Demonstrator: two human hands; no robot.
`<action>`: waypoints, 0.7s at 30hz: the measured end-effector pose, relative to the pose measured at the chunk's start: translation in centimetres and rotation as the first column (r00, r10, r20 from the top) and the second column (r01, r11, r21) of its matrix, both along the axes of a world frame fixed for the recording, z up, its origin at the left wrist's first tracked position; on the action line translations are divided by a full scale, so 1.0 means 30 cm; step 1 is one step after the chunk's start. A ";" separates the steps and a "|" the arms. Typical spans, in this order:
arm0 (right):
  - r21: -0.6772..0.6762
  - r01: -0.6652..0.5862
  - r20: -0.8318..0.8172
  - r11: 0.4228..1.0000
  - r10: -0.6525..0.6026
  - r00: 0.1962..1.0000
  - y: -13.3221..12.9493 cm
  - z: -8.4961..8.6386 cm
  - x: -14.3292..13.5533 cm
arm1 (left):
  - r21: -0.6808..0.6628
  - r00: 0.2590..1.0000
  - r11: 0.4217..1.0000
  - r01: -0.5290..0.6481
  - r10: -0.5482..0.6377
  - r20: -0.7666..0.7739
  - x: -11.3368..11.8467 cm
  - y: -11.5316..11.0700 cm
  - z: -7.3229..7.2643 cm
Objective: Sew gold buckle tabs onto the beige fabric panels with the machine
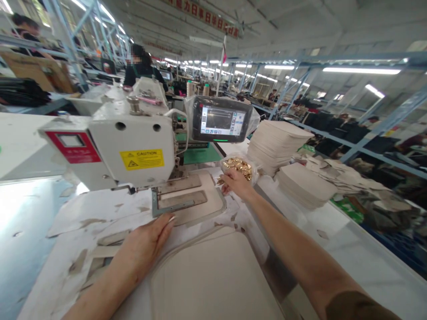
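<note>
A beige panel with rounded corners lies under the sewing machine head, inside a metal clamp frame with slots showing brown strips. My left hand is at the panel's near edge beside the frame's corner, fingers drawn together on the edge; some fingers are hidden. Past the panel's right edge, my right hand is closed in a pinch, with a small gold-coloured metal piece showing at its fingertips. Just behind it sits a clear plastic-lined bowl of gold metal pieces.
Another beige panel lies in front of me. Stacked panels and a lower stack stand at right. A control screen rises behind the machine. Scraps litter the white table. A person is behind the machine.
</note>
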State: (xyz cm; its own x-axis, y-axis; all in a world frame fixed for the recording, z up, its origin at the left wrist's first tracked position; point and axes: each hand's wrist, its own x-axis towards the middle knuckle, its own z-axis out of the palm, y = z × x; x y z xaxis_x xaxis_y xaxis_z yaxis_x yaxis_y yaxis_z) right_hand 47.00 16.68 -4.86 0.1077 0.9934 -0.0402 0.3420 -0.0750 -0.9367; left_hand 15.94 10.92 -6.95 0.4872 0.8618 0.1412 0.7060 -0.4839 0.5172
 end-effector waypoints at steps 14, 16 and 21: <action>0.178 -0.333 -0.258 0.926 0.371 0.892 -0.090 -0.025 -0.268 | -0.173 0.988 0.976 -0.133 0.117 -0.098 0.168 0.058 0.081; 0.322 -0.366 -0.007 0.873 0.389 0.921 -0.101 -0.026 -0.271 | -0.181 0.991 0.976 -0.123 0.113 -0.066 0.173 0.065 0.066; 0.515 -0.459 0.404 0.724 0.267 0.875 -0.122 -0.019 -0.257 | -0.197 0.989 0.971 -0.139 0.144 0.015 0.195 0.079 0.058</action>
State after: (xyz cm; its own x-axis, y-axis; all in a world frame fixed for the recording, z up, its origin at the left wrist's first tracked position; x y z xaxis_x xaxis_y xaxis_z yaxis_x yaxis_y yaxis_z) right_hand 39.28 13.02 -5.44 -0.3554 0.7738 0.5243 0.4791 0.6324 -0.6087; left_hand 21.80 13.28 -5.23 0.3566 0.9340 -0.0239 0.7433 -0.2681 0.6129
